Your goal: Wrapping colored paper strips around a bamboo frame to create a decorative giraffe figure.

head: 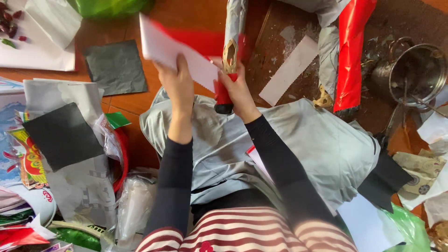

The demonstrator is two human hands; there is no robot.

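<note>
We are holding a red-and-white paper sheet (179, 46) up at twelve o'clock, our left hand (177, 86) pinching its lower edge. Our right hand (235, 91) is clamping a red-handled tool (225, 88), seemingly scissors, though blur hides the blades. A metal pot (417, 72) is sitting at two o'clock.

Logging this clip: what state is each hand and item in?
Left hand: gripping the red-and-white paper sheet, raised and motion-blurred.
Right hand: closed on red-handled scissors, blades at the sheet's edge.
Metal pot: upright, open.
White paper strip: flat on the floor.
Dark square sheet: flat, crumpled.
</note>
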